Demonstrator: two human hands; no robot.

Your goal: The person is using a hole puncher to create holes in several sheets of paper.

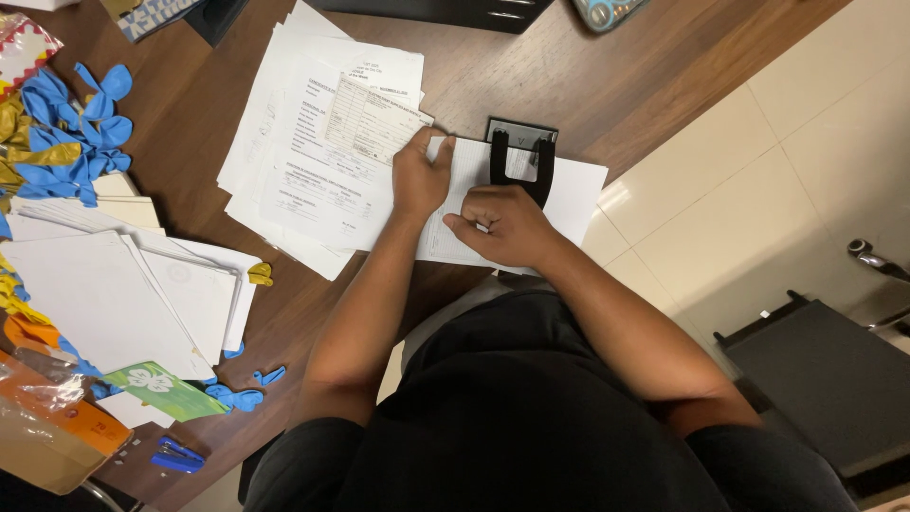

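My left hand (420, 176) lies flat on the left part of a white printed sheet (578, 194), fingers pointing away from me. My right hand (502, 226) rests on the same sheet with its fingers curled, just below a black hole punch (519, 159). The sheet's far edge sits under the punch's handle. Both forearms reach out from my dark shirt over the brown wooden table (607, 85).
A spread pile of printed forms (322, 142) lies left of my hands. Further left are stacks of white paper (114, 294), blue and gold balloons (66, 133), a green card (166, 389) and a blue stapler (177, 456). A dark chair base (825, 379) stands on the tiled floor.
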